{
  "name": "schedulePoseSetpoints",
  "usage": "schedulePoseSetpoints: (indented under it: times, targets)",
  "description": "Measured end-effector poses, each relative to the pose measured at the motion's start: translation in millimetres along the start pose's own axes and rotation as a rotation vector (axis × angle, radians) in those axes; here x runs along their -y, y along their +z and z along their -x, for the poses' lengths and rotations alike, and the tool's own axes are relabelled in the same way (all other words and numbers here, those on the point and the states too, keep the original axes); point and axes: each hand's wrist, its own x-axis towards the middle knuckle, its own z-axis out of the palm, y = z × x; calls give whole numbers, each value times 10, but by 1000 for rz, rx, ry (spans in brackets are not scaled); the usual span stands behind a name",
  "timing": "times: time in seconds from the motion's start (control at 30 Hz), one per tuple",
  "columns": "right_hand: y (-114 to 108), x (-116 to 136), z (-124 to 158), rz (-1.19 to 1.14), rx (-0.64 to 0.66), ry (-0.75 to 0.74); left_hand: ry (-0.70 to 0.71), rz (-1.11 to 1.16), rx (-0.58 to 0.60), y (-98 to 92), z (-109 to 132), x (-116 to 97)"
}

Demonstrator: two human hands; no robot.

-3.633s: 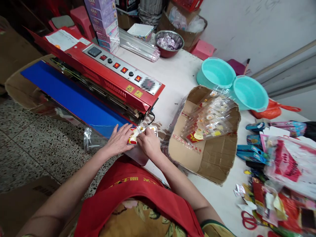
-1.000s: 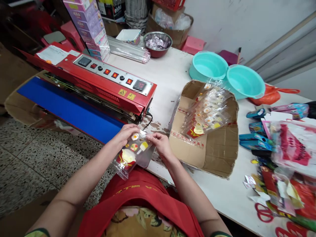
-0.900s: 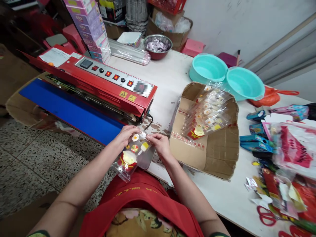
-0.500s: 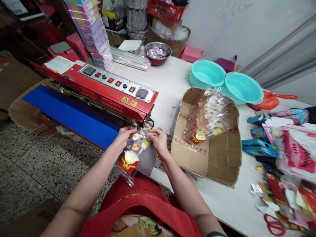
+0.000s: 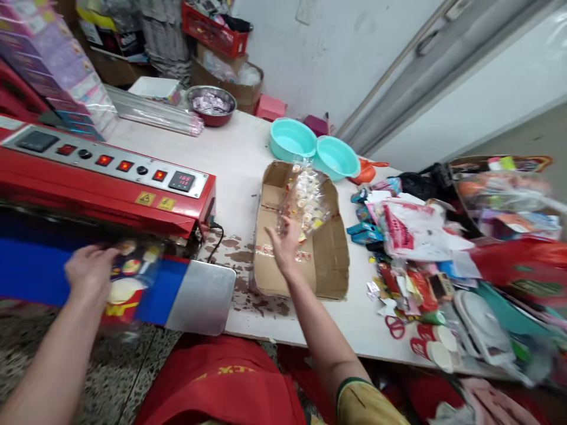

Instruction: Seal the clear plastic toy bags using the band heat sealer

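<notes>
My left hand (image 5: 91, 273) is at the left edge of a clear plastic bag (image 5: 126, 290), fingers closed on it, blurred by motion. Inside the bag are a red-and-yellow fries-shaped piece and small toy-like food pieces. The bag lies over the blue belt (image 5: 38, 262) of a red sealing machine (image 5: 106, 177), its top edge close to the machine's front. My right hand (image 5: 286, 245) reaches over a cardboard box (image 5: 328, 265), thumb and fingers apart, nothing visibly held. Just past its fingertips, several similar filled bags (image 5: 305, 198) lie overlapped in the box.
A metal plate (image 5: 204, 298) extends from the belt's right end. Behind the box stand two turquoise basins (image 5: 292, 139). A steel bowl of small packets (image 5: 212, 106) is farther back. Red scissors (image 5: 395, 326), paper cups (image 5: 432, 348) and mixed packaging crowd the table's right side.
My left hand has moved left along the belt with the filled bag. My right hand has let go of the bag and moved over the cardboard box. The view has turned right.
</notes>
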Motion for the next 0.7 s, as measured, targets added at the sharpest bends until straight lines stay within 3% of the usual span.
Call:
schedulePoseSetpoints:
  times: [0.07, 0.13, 0.23, 0.33, 0.4, 0.5, 0.6, 0.7]
  targets:
    - [-497, -463, -390, 275, -130, -39, 242, -208, -167, -38, -68, 49]
    - [-877, -880, -783, 443, -113, -20, 468, -319, -200, -79, 54, 62]
    - [-1143, -1321, -1252, 474, 133, 54, 729, -295, -71, -78, 480, 54]
    - [-1183, -1475, -1462, 413, 340, 109, 844, -268, 73, -6, 926, 84]
    - [-1192, -1406, -1451, 318, 342, 95, 835, -275, 161, 36, 1151, 124]
    - [-1261, -1057, -1274, 22, 326, 40, 776, -242, 332, 77, 1411, 149]
    - [-1401, -482, -1032, -127, 376, -19, 627, -156, 569, 165, 1680, 18]
    - [-1541, 169, -821, -122, 304, -164, 516, -21, 830, 348, 1988, -328]
